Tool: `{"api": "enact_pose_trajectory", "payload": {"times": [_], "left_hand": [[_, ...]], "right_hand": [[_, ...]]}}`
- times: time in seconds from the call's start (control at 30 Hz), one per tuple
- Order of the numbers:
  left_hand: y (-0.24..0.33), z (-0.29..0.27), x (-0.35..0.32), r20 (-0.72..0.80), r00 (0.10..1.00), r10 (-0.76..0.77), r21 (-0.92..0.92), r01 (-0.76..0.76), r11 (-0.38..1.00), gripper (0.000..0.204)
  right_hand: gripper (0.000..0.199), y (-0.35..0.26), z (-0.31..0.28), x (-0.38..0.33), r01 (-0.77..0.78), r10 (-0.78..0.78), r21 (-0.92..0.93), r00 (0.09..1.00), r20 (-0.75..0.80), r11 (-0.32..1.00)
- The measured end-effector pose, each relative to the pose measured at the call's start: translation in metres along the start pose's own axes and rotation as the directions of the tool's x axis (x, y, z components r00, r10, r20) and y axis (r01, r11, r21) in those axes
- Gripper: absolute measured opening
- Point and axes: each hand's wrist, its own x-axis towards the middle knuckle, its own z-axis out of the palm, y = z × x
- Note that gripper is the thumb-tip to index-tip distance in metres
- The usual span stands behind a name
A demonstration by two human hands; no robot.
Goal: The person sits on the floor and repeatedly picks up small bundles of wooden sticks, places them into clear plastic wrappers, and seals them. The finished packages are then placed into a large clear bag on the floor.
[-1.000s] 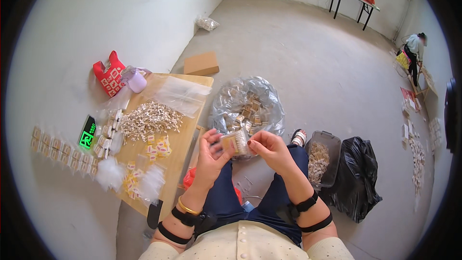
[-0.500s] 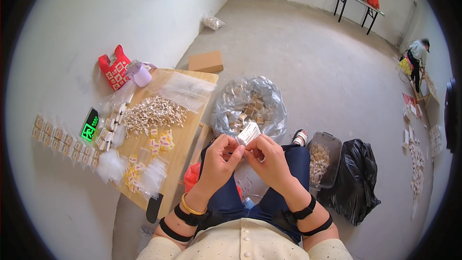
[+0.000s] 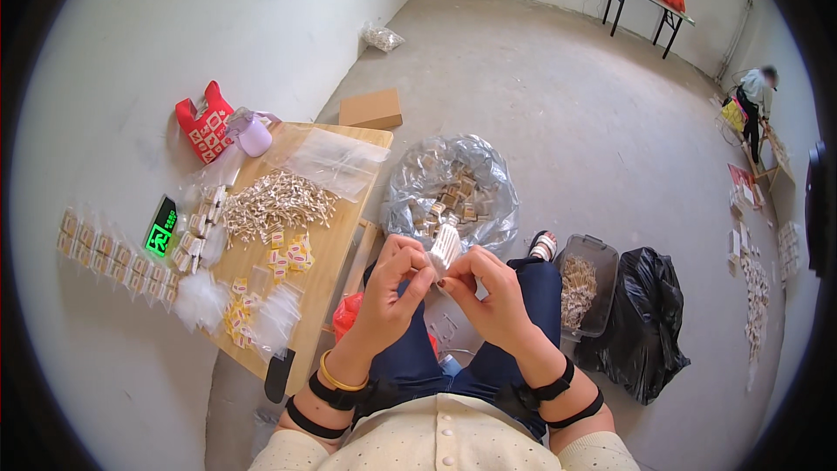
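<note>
A small clear bag of cotton swabs [image 3: 445,247] is held upright in front of my lap, its white swabs side by side. My left hand [image 3: 398,286] pinches its lower left edge with bent fingers. On the other side, the thumb and fingertips of my right hand [image 3: 488,295] close on its lower right edge. The exact grip is partly hidden behind the fingers. Just beyond the hands stands a large clear plastic sack [image 3: 403,179] with many small swab packets [image 3: 458,196] inside.
Left, a wooden table [image 3: 336,249] bears loose swabs [image 3: 277,207], yellow-white cards [image 3: 292,255], empty clear bags [image 3: 277,321] and a lilac jug [image 3: 253,135]. Right, a grey bin [image 3: 602,314] of swabs stands beside a black bag [image 3: 641,331]. A person [image 3: 757,100] bends at the far right.
The swab bag has turned more upright, and its lower end now shows between my hands. My fingertips have shifted slightly apart along its bottom.
</note>
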Motion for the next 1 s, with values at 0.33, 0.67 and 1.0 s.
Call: {"api": "enact_pose_trajectory", "payload": {"times": [0.33, 0.67, 1.0], "left_hand": [[-0.017, -0.01, 0.001, -0.191, 0.981, 0.024, -0.017, -0.027, 0.999, 0.041], [0.004, 0.003, 0.01, -0.143, 0.974, -0.178, -0.284, 0.132, 0.95, 0.059], [0.027, 0.013, 0.003, -0.057, 0.93, 0.363, 0.44, -0.303, 0.845, 0.058]], "right_hand": [[0.009, 0.02, -0.015, -0.004, -0.189, 0.162, 0.636, 0.982, 0.102, 0.748], [0.01, 0.059, 0.0, -0.008, -0.234, 0.305, 0.812, 0.95, 0.073, 0.535], [0.015, 0.063, 0.02, -0.01, -0.327, 0.295, 0.743, 0.938, 0.181, 0.584]]}}
